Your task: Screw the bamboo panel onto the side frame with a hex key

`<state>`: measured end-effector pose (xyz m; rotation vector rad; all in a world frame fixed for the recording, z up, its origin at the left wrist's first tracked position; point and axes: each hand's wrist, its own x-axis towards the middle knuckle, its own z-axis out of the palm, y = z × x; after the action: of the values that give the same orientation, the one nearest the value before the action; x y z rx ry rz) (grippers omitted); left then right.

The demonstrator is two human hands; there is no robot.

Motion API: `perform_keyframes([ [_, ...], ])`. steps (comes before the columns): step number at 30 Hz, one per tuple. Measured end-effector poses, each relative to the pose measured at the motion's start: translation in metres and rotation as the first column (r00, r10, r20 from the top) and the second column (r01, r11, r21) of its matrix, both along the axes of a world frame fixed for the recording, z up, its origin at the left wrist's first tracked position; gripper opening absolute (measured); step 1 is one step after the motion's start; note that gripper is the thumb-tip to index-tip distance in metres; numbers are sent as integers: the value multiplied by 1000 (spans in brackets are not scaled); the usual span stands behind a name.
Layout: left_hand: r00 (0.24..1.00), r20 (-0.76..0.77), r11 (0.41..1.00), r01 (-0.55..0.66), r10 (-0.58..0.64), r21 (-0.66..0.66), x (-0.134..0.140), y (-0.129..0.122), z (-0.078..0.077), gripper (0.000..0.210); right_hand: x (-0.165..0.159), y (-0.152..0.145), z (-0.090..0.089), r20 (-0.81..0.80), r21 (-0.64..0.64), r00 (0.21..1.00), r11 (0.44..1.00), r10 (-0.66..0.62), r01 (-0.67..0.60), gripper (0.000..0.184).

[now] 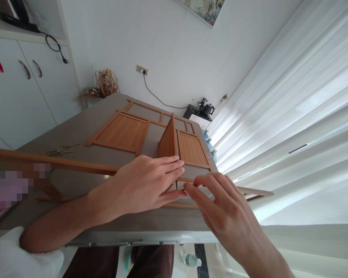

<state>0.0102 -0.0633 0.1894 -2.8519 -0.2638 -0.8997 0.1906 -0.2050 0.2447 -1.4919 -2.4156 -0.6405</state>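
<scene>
A wooden furniture frame with slatted, panelled sides lies across the grey table. One wooden panel (168, 135) stands upright on it, between a flat left panel (120, 129) and a flat right panel (193, 150). My left hand (145, 181) reaches over the near end of the upright panel, its fingers stretched out against the wood and the thumb apart below. Beside that thumb stands a thin metal piece (176, 185), which looks like the short end of a hex key. The fingers of my right hand (220, 200) pinch its dark shaft; they partly hide it.
Small screws (56, 152) lie on the table (75, 133) at the left. A long wooden rail (55, 160) extends leftward near me. Dried plants (106, 85) stand beyond the far edge. Curtains (301, 96) hang at the right; a plastic bottle (191, 260) lies below the table.
</scene>
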Motion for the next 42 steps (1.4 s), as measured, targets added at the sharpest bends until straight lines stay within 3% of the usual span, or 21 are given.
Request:
perform_keyframes([
  [11, 1000, 1, 1000, -9, 9, -13, -1, -1, 2, 53, -6, 2, 9, 75, 39, 997, 999, 3, -6, 34],
  [22, 1000, -6, 1000, 9, -9, -21, 0, -2, 5, 50, -13, 4, 18, 40, -105, 998, 994, 40, -35, 29],
  [32, 1000, -24, 999, -2, 1, -40, -1, -2, 5, 49, -4, 3, 14, -29, -124, 1000, 992, 9, -12, 11],
  [42, 1000, -19, 999, 5, -6, -52, -1, -1, 4, 52, -1, 1, 10, -97, -156, 995, 988, -8, -7, 10],
])
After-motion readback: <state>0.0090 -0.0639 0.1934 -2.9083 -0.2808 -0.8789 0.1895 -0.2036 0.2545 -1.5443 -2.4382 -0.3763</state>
